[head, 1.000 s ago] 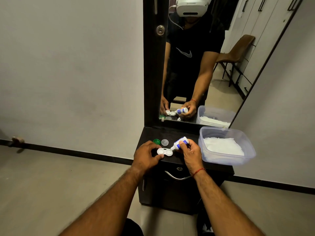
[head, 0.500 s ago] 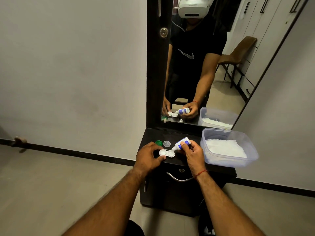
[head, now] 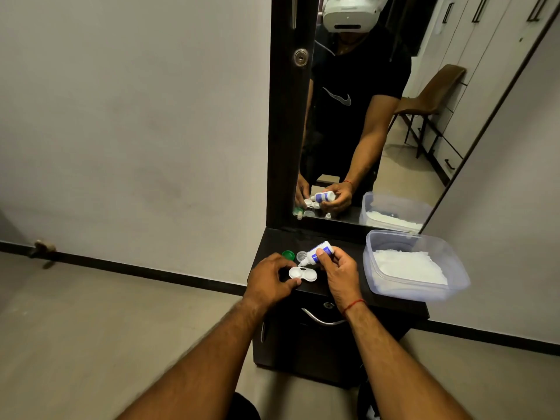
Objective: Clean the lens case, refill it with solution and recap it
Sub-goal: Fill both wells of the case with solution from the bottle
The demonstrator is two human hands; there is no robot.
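A white two-well lens case lies open on the dark cabinet top. My left hand grips its left end. My right hand holds a small white solution bottle with a blue label, tilted so its nozzle points down at the left well. A green cap and a clear cap sit just behind the case, both off it.
A clear plastic tub with white tissues stands at the right of the cabinet top. A tall mirror rises behind, reflecting the person. A drawer handle sits below the top. Grey wall at left, floor below.
The case and both hands have stayed in place on the cabinet. The bottle stays tilted over the case; its nozzle now sits over the left well. The camera view shifted slightly.
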